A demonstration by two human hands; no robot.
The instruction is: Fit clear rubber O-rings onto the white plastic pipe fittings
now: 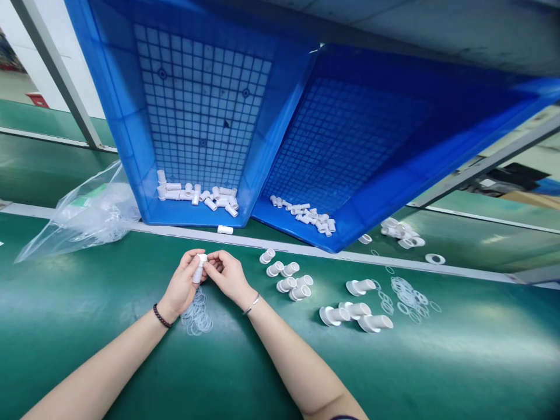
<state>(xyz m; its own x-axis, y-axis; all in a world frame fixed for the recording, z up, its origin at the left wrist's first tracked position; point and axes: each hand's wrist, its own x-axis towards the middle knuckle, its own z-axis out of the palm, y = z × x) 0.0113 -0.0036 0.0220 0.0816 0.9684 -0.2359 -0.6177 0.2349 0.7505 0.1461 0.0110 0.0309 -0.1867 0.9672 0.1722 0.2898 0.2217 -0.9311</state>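
My left hand (181, 286) is closed round a white plastic pipe fitting (198, 273), held tilted over the bench. At its upper end, the fingers of my right hand (227, 277) pinch close to the rim; whether they hold a thin ring there is too small to make out. Below my left hand lies a loose pile of clear rings (199, 318). Right of my hands stand several white flanged fittings (289, 280) in a small group.
Two tilted blue bins (245, 213) at the back hold small white fittings. A clear plastic bag (94, 207) lies at left. Farther right are larger flanged fittings (359, 315), more rings (409, 297) and a white ring-shaped part (435, 259). One white tube (225, 230) lies before the bins.
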